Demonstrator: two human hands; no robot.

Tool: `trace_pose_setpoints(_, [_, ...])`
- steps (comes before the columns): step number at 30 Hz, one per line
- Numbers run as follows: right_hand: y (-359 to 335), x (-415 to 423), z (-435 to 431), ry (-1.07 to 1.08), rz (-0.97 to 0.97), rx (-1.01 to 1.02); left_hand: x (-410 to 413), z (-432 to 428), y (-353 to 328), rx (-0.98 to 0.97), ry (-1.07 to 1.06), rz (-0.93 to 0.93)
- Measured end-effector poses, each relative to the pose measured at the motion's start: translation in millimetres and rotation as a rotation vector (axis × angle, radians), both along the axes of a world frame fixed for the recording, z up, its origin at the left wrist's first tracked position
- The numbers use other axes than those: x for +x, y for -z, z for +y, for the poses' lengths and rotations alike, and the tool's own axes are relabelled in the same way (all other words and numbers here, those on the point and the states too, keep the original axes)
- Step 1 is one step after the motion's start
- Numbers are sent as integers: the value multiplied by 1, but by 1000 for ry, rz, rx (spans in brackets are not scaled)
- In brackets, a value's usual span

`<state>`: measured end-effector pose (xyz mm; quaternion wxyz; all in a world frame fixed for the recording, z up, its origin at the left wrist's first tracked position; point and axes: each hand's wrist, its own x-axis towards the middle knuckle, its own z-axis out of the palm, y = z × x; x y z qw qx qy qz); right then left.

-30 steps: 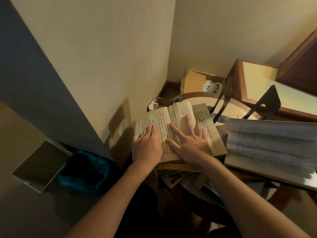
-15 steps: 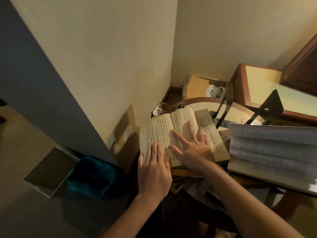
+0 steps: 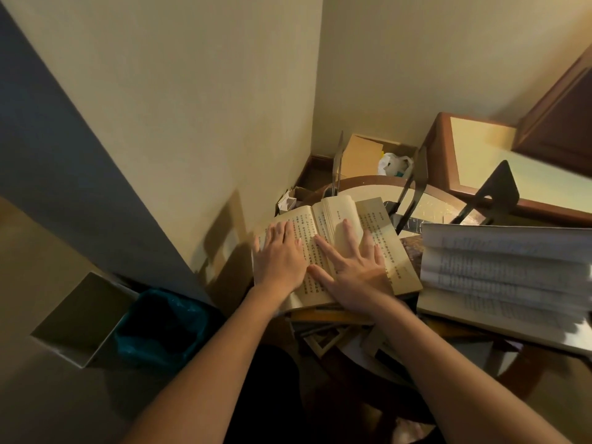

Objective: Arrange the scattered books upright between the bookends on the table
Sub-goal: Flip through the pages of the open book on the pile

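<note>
Open book (image 3: 382,241) pressed flat, not yet closed for standing up.

The left hand (image 3: 280,257) lies on the left page and the right hand (image 3: 355,270) spreads over a fanned wad of yellowed leaves. The fingers are straight and grip nothing. The book rests on a pile at the round table's (image 3: 371,189) near edge. Next it likely needs closing and standing between the thin black metal bookends (image 3: 496,187) behind. A second book (image 3: 506,267), apparently open too, sits blurred alongside.

Dim warm light: cream walls (image 3: 192,91) meeting in a corner, teal-lined bin (image 3: 160,328) on the floor (image 3: 48,405), wooden cabinet (image 3: 474,155) right.
</note>
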<state>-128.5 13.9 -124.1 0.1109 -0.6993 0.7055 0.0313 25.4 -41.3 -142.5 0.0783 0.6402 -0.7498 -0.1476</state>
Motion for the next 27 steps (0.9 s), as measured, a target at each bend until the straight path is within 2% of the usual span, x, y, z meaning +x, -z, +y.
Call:
trace_pose_setpoints(3, [2,0,0,-9,-2,-8,8,21,6,-32,-7,83])
trace_pose_setpoints(10, [3,0,1,6,-10,-16,15,106,8,-25,30,132])
trace_pose_setpoints(20, [3,-1,-1,8,-15,13,23,41,22,109,-75,407])
trace_pose_setpoints(25, [1,0,-1,18,-25,38,33,40,14,187,-251,645])
trace_pose_setpoints(27, [0,-1,0,26,-70,30,37,45,10,148,-269,692])
